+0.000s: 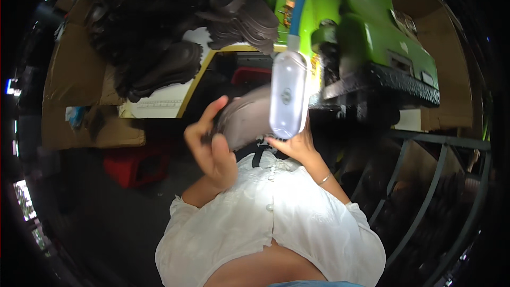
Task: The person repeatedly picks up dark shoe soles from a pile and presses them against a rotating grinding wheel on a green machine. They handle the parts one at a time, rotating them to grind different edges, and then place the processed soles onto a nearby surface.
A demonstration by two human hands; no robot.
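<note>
Before the white shirt (313, 202), a smooth, curved grey-brown piece (243, 119) is held between the left hand's (211, 146) parted thumb and fingers; the right hand's (303, 146) grip, partly hidden by a translucent capsule (288, 95), cannot be told. Beyond, dark, layered pieces (167, 69) are heaped near a cardboard box (74, 69).

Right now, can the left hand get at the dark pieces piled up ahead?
Probably yes: nothing visible stands between the left hand and the dark pieces, but it appears to be holding the grey piece, so it likely needs freeing first.
</note>
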